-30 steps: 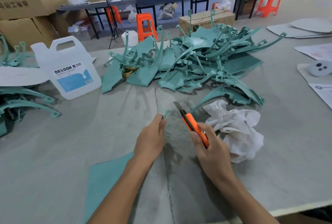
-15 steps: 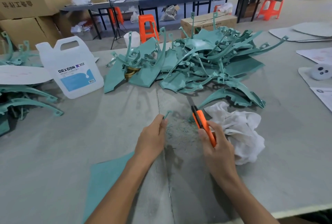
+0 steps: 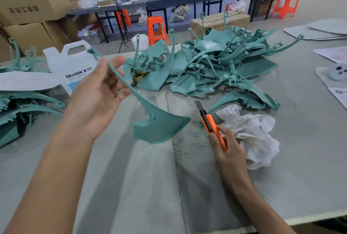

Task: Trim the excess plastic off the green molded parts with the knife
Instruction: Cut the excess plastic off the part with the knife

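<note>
Left hand: centre-left, fingers curled round thin stem of green part, held above table.
Right hand: lower centre, gripping orange knife, blade extended.

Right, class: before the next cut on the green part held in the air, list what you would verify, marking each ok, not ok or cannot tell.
1. Part held: the left hand pinches the green part by its thin stem. Ok.
2. Part supported: its wide end hangs clear of the table. Not ok for cutting.
3. Knife gripped: the right hand is wrapped round the orange knife. Ok.
4. Blade extended and apart from the left hand. Ok.
5. Blade sharpness. Cannot tell.
6. Excess remaining: the wide end's edge looks ragged, but whether that is excess, cannot tell.
</note>
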